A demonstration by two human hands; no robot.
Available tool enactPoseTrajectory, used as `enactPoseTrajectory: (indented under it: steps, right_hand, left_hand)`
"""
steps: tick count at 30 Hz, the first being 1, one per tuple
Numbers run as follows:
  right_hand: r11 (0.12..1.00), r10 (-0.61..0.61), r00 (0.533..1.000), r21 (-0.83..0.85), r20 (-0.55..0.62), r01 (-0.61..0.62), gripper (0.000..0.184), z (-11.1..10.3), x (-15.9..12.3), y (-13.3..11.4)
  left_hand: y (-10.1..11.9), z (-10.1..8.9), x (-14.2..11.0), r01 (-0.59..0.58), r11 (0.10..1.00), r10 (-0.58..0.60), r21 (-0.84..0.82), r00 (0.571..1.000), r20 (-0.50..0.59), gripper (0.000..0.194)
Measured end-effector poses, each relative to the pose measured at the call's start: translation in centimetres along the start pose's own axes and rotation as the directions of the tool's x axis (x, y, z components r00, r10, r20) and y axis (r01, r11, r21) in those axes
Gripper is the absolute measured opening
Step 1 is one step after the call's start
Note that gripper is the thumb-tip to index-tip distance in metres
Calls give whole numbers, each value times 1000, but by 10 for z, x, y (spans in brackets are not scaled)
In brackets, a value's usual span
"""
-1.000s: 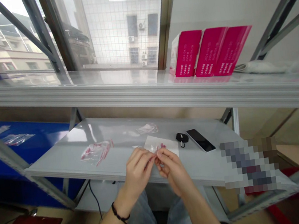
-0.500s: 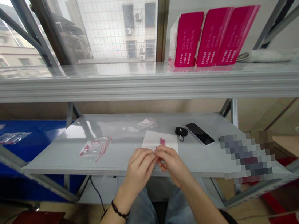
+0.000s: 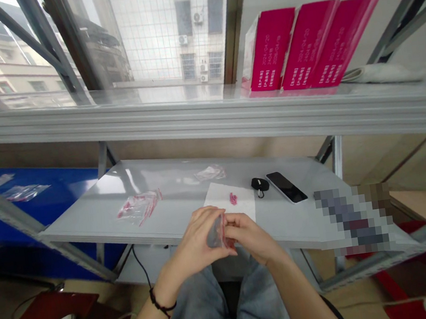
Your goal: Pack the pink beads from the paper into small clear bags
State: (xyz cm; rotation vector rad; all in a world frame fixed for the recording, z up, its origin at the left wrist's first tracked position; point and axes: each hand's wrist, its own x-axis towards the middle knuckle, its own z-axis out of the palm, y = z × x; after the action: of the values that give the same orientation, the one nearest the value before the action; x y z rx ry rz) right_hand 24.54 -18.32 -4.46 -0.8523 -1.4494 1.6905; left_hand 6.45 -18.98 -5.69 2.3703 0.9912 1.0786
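Note:
My left hand (image 3: 196, 243) and my right hand (image 3: 248, 236) meet just in front of the grey shelf's front edge (image 3: 160, 237). Together they pinch a small clear plastic bag (image 3: 217, 232) with a red strip, held upright between the fingertips. Both hands are closed on it. Just beyond them a white paper sheet (image 3: 219, 203) lies on the shelf with a few small pink pieces (image 3: 233, 198) on it.
A pile of clear red-striped bags (image 3: 139, 207) lies to the left, another small bag (image 3: 209, 172) further back. A black key fob (image 3: 259, 183) and a black phone (image 3: 286, 187) lie to the right. Pink boxes (image 3: 300, 46) stand on the upper shelf.
My hands have drawn back from over the white sheet toward my lap. The small bag now shows flat between them, and the pink pieces on the sheet are uncovered.

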Motion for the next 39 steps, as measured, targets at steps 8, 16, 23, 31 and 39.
enactPoseTrajectory:
  steps: [8,16,23,31,39]
  right_hand:
    - [989,-146,975,-2,-168,148,18,3,1,12]
    - [958,-194,976,-232,-96,168,11,1,-16,-3]
    - [796,-300,953,-564,-54,219,29,-3,-19,-10]
    - [764,-252,967,-607,35,221,42,-7,-21,-18]
    - [725,-237,971,-669,-21,163,32,-8,-18,-16]
  left_hand:
    - [6,12,-1,130,980,-146,-150,984,-102,63]
    - [8,22,-6,175,957,-208,-231,970,-123,77]
    - [7,21,-7,157,973,-180,-171,975,-131,72]
    - [9,21,-6,129,986,-145,-106,977,-154,70]
    - [11,23,-7,94,992,-106,-88,982,-154,55]
